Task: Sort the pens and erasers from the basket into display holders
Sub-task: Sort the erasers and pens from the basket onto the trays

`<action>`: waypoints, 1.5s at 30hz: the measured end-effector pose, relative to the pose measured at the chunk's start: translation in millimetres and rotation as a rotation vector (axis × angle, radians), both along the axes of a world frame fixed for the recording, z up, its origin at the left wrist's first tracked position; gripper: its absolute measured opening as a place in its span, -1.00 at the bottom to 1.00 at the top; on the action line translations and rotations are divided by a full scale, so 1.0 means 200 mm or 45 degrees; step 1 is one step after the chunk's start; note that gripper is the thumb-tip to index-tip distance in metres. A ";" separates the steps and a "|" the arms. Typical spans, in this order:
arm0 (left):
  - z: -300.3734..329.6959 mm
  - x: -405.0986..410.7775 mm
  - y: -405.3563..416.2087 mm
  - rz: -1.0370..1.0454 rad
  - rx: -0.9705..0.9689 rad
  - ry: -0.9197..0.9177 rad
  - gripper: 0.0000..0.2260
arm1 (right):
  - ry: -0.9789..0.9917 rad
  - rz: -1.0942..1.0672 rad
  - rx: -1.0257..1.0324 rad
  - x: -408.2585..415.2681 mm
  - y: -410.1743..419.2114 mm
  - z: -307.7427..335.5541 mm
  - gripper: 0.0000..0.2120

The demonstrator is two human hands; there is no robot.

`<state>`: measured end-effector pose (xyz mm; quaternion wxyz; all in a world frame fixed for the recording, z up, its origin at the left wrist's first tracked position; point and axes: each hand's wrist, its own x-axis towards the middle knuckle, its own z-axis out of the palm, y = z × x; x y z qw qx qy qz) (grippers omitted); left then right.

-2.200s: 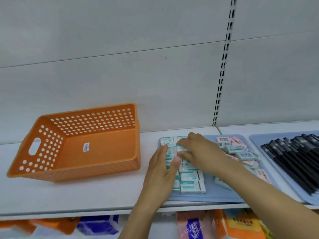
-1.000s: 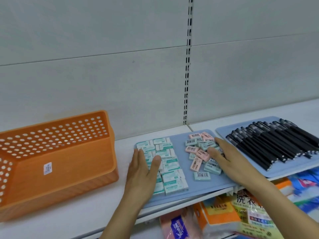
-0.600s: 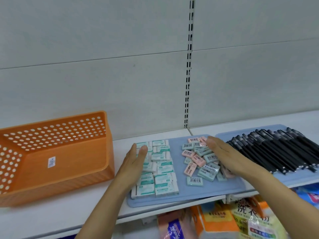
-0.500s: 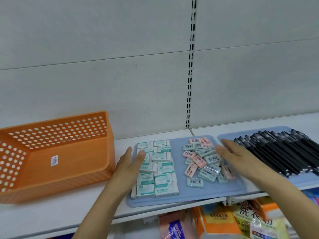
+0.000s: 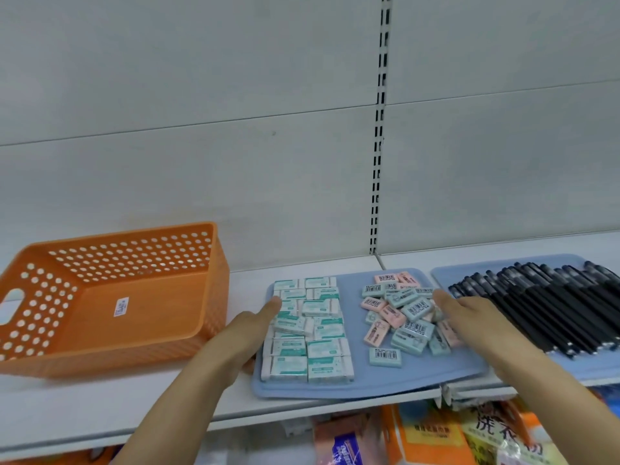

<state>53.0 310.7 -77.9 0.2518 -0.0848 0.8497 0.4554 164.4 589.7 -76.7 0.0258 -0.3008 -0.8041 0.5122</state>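
The erasers sit on a blue tray (image 5: 369,384) in the lower middle of the frame, in two groups. On the tray's left side the white-and-green erasers (image 5: 307,330) lie in two fairly neat columns, touching one another. On its right side the pink and pale-blue erasers (image 5: 404,317) form a loose heap, several tilted or overlapping, with one blue eraser (image 5: 385,356) lying just apart at the front. To the right, at the frame's right edge, the pens (image 5: 543,307) lie side by side on a second blue tray (image 5: 443,276).

The left hand (image 5: 250,330) rests against the left edge of the neat columns, fingers straight, the grip apart and holding nothing. The right hand (image 5: 469,313) lies flat beside the loose heap, between it and the pens, fingers also apart and empty.

The orange basket (image 5: 110,303), at the left of the frame on the shelf (image 5: 100,407), shows nothing inside apart from a small label on its floor.

By my judgement the sorting is all but finished: the basket looks emptied, pens and erasers lie on separate trays. What seems left is tidying the mixed heap and squaring the rows.
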 end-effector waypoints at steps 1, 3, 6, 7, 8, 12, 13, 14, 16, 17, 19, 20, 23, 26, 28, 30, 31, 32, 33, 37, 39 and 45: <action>-0.01 0.00 0.00 0.009 -0.001 0.009 -0.41 | 0.014 -0.010 -0.015 0.00 0.00 0.00 -0.56; -0.03 0.01 0.01 0.026 -0.030 0.044 -0.39 | 0.051 -0.038 -0.036 -0.01 0.01 -0.02 -0.62; -0.03 0.05 0.03 0.056 -0.090 0.153 -0.48 | 0.089 -0.047 -0.001 -0.02 0.00 -0.04 -0.59; -0.03 0.06 0.04 0.070 -0.097 0.201 -0.53 | 0.094 -0.046 0.019 -0.02 0.00 -0.04 -0.58; -0.03 0.07 0.04 0.084 -0.080 0.235 -0.54 | 0.102 -0.049 0.039 -0.01 -0.01 -0.04 -0.57; -0.06 0.11 0.06 0.159 0.017 0.311 -0.53 | 0.160 -0.061 0.114 0.00 -0.02 -0.06 -0.67; -0.07 0.13 0.06 0.176 0.042 0.332 -0.60 | 0.184 -0.062 0.120 0.00 -0.02 -0.07 -0.69; -0.09 0.14 0.06 0.190 0.069 0.349 -0.66 | 0.211 -0.069 0.124 0.01 -0.02 -0.08 -0.69; -0.10 0.18 0.06 0.196 0.125 0.407 -0.75 | 0.242 -0.079 0.135 0.02 -0.02 -0.09 -0.65; -0.10 0.19 0.06 0.188 0.137 0.447 -0.77 | 0.246 -0.083 0.142 0.02 -0.03 -0.10 -0.63; -0.11 0.21 0.06 0.169 0.144 0.491 -0.72 | 0.263 -0.082 0.147 0.04 -0.03 -0.10 -0.59; -0.11 0.22 0.06 0.170 0.146 0.495 -0.64 | 0.267 -0.085 0.142 0.05 -0.03 -0.11 -0.56; -0.09 0.28 0.07 0.212 0.157 0.513 -0.44 | 0.276 -0.089 0.130 0.09 -0.03 -0.12 -0.34; -0.08 0.36 0.06 0.283 0.164 0.513 -0.45 | 0.322 -0.105 0.077 0.15 -0.03 -0.12 -0.21; -0.08 0.42 0.06 0.327 0.222 0.515 -0.49 | 0.359 -0.105 0.062 0.20 -0.04 -0.11 -0.15; -0.08 0.49 0.06 0.369 0.288 0.514 -0.55 | 0.400 -0.081 0.062 0.25 -0.03 -0.12 -0.15; -0.08 0.53 0.06 0.394 0.299 0.518 -0.58 | 0.414 -0.075 0.061 0.28 -0.03 -0.12 -0.19; -0.09 0.56 0.06 0.418 0.297 0.530 -0.59 | 0.431 -0.065 0.060 0.31 -0.03 -0.12 -0.25; -0.10 0.60 0.06 0.435 0.283 0.546 -0.59 | 0.447 -0.053 0.056 0.34 -0.03 -0.12 -0.30; -0.14 0.76 0.06 0.486 0.296 0.569 -0.56 | 0.461 0.011 0.127 0.47 -0.03 -0.15 -0.36; -0.17 0.84 0.06 0.502 0.360 0.577 -0.59 | 0.460 0.018 0.144 0.54 -0.03 -0.16 -0.33; -0.21 1.02 0.00 0.470 0.449 0.601 -0.67 | 0.460 -0.036 0.163 0.74 -0.08 -0.20 -0.28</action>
